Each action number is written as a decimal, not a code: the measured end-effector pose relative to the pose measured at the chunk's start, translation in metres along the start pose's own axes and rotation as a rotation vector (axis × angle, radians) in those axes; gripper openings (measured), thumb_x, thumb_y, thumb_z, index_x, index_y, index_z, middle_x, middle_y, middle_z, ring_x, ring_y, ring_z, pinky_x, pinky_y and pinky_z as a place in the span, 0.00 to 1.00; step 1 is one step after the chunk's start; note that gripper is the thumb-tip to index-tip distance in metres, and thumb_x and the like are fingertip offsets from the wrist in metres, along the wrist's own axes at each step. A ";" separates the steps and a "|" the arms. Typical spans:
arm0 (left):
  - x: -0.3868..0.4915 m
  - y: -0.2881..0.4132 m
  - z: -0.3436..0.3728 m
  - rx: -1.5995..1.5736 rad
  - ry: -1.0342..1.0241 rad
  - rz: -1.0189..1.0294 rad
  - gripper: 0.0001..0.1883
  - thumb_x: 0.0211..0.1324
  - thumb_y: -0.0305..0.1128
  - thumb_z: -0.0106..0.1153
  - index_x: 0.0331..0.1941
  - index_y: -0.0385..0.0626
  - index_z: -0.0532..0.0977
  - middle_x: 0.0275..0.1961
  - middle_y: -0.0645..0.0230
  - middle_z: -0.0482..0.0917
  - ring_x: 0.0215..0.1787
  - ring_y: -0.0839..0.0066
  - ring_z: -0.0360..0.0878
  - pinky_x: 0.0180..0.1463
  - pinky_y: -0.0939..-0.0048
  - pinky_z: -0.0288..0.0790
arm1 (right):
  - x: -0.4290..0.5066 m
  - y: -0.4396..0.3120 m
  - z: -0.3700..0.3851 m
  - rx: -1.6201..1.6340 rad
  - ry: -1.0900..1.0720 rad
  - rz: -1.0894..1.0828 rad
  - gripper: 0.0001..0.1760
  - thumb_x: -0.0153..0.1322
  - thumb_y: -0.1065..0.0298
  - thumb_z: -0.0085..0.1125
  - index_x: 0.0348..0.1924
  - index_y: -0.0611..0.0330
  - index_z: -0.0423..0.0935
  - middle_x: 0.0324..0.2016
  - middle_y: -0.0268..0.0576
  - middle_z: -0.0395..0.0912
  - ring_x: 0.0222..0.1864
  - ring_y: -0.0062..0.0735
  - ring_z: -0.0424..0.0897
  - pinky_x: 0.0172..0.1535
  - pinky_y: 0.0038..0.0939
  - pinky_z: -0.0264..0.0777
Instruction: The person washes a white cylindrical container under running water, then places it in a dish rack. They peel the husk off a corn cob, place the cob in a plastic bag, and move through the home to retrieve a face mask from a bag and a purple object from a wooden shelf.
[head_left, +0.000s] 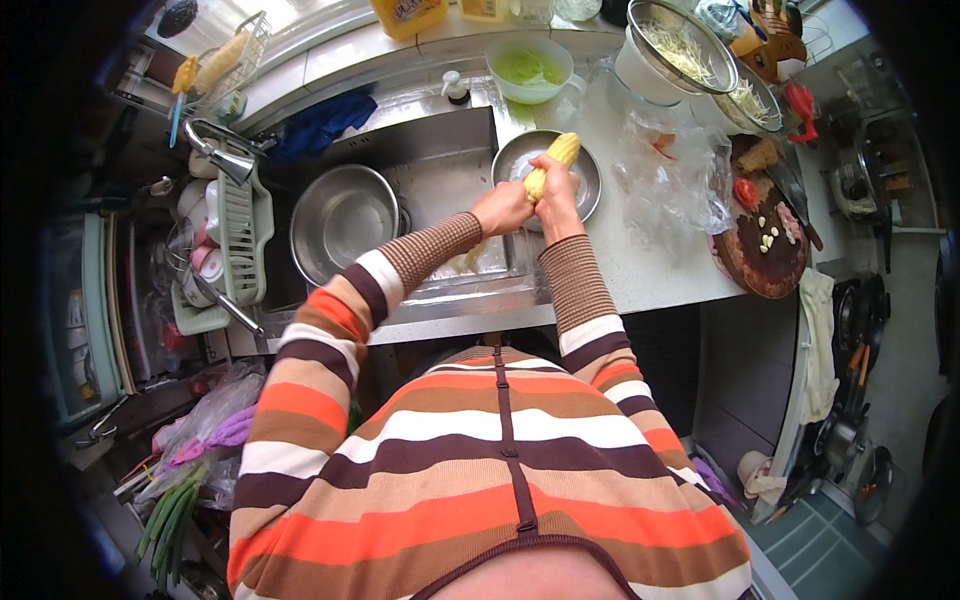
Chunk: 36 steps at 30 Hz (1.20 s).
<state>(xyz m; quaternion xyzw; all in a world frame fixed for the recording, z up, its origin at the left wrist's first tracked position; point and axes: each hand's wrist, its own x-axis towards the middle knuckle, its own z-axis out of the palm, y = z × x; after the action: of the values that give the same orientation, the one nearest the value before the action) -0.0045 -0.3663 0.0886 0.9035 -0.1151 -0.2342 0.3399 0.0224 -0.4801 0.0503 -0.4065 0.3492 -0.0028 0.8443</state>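
Observation:
My right hand (559, 193) is wrapped around the middle of a yellow ear of corn (564, 148). At the cob's lower end, my left hand (504, 208) grips it with closed fingers. The corn tilts up and to the right over a shallow stainless steel bowl (592, 184) on the counter beside the sink. Pale strands (471, 259), perhaps corn silk, lie in the sink (442, 180) below my left wrist. To the left in the sink stands a large steel basin (346, 225).
A faucet (229, 161) and a dish rack (251, 247) border the left side. Behind the bowl is a green-tinted container (531, 71). Rightward lie a plastic bag (667, 172) and a round chopping board (739, 259) with garlic, tomato and a cleaver (791, 187); strainers (682, 49) hold pale shreds.

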 end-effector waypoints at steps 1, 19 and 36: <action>0.002 0.000 0.003 -0.125 0.029 -0.070 0.18 0.58 0.38 0.56 0.37 0.30 0.79 0.35 0.42 0.83 0.39 0.52 0.87 0.41 0.52 0.76 | 0.001 0.001 0.005 0.011 0.070 -0.078 0.12 0.55 0.78 0.66 0.30 0.72 0.75 0.26 0.45 0.78 0.22 0.38 0.79 0.27 0.38 0.75; -0.032 0.002 -0.073 -1.118 0.202 -0.092 0.05 0.66 0.35 0.60 0.40 0.47 0.77 0.17 0.83 0.61 0.14 0.89 0.55 0.16 0.80 0.50 | 0.011 0.035 -0.029 -0.800 0.244 -0.378 0.39 0.58 0.64 0.77 0.55 0.69 0.65 0.44 0.63 0.80 0.46 0.62 0.82 0.52 0.50 0.75; 0.045 0.135 -0.016 -1.946 -0.360 -0.176 0.11 0.65 0.33 0.56 0.42 0.39 0.68 0.24 0.75 0.65 0.27 0.76 0.64 0.47 0.68 0.69 | -0.005 -0.173 -0.171 -1.754 0.309 -0.961 0.32 0.71 0.53 0.63 0.65 0.57 0.72 0.66 0.49 0.70 0.70 0.49 0.65 0.74 0.62 0.41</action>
<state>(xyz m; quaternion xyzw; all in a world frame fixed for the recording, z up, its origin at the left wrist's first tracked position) 0.0356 -0.4733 0.1740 0.1872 0.1447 -0.3847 0.8922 -0.0339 -0.7113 0.0991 -0.9761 0.1330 -0.1375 0.1026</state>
